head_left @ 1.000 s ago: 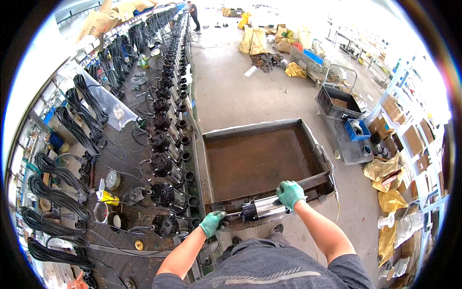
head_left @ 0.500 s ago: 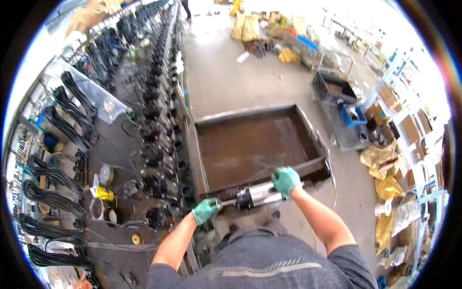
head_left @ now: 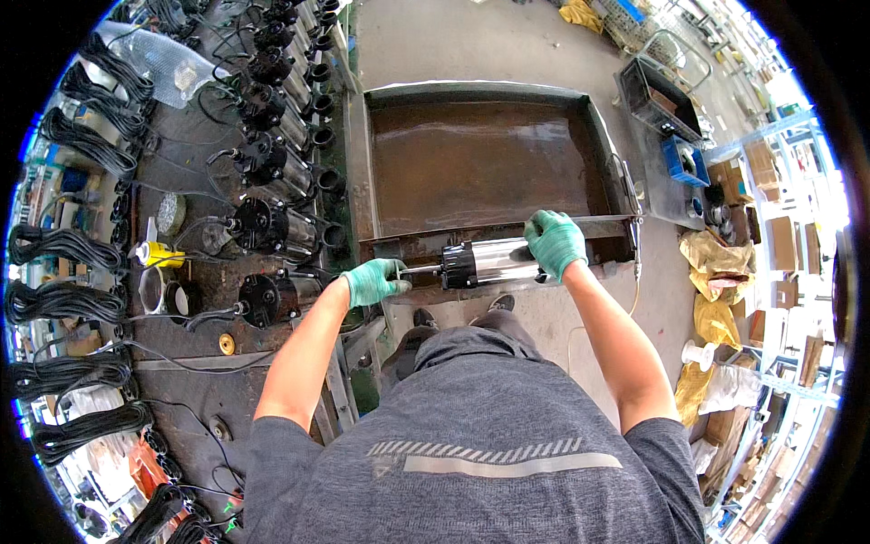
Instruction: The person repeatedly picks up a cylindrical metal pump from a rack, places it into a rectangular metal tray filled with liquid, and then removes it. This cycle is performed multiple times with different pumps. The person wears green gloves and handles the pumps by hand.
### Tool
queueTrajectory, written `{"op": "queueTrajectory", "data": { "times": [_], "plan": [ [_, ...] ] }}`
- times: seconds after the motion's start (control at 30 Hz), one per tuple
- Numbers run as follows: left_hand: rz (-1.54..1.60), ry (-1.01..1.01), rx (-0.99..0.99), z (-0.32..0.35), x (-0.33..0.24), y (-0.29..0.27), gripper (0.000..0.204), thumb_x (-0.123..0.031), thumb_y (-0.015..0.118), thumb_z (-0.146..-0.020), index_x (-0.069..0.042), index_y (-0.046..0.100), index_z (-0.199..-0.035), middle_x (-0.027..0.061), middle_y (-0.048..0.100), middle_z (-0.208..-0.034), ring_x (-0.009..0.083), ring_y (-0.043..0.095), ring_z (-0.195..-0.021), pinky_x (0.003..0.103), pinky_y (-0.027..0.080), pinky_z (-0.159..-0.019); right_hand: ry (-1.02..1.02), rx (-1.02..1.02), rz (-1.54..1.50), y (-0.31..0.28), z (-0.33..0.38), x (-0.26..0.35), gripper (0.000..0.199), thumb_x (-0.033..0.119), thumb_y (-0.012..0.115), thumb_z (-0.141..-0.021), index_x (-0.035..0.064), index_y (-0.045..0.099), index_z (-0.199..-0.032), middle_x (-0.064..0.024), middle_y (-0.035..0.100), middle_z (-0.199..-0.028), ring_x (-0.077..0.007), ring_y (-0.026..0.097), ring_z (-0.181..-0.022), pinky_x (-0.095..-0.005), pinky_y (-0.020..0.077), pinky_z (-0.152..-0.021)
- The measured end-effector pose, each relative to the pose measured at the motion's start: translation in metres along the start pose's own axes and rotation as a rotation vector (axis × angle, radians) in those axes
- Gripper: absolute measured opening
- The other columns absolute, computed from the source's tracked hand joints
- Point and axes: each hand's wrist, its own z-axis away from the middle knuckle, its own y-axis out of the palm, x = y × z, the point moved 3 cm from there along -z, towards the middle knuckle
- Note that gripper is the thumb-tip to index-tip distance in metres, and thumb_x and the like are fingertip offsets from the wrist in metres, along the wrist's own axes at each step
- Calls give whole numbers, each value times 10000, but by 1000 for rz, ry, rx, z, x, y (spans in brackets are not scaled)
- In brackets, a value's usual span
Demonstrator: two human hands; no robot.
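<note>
**Both hands on the pump at the tank's near rim**

I see my left hand (head_left: 373, 281), in a green glove, closed around the thin shaft end sticking out at the pump's (head_left: 485, 262) 9 o'clock side. My right hand (head_left: 555, 242), also gloved, is wrapped over the shiny steel body at the pump's 3 o'clock end, fingers curled down over it. The pump lies on its side, lengthwise left to right, resting on the near rim of the tank (head_left: 381, 154), with its black cap toward my left hand.

The tank is a rusty rectangular tray holding brown water, spreading toward 12 o'clock from the pump. At 9 to 11 o'clock from it, a row of pumps (head_left: 272, 163) stands along the surface (head_left: 195, 363), each with a black top and steel barrel, cables trailing between them. Black cable coils (head_left: 63, 245) hang at the far 9 o'clock edge. A yellow part (head_left: 161, 256) sits near 9 o'clock of my left hand. A blue crate (head_left: 684, 163) sits on the floor at 2 o'clock, beyond the tank.
</note>
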Motion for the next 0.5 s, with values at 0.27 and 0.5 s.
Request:
{"op": "queueTrajectory", "data": {
  "times": [0.27,0.5],
  "plan": [
    [-383,190,-448,11,-14,20,353,-164,784,-877,-47,680,-1193,219,716,-1095,397,689,-1040,433,554,-873,53,44,-41,-2,4,-4,247,312,603,-959,96,722,-972,-125,730,-1064,-360,652,-1050,-472,528,-935],
    [-299,77,-494,16,8,18,503,-98,793,-860,-70,628,-1335,189,721,-1199,332,702,-1095,384,545,-954,6,83,-114,-11,-3,0,335,390,570,-969,108,735,-1043,-166,726,-1133,-370,660,-1096,-469,522,-969]
  ]
}}
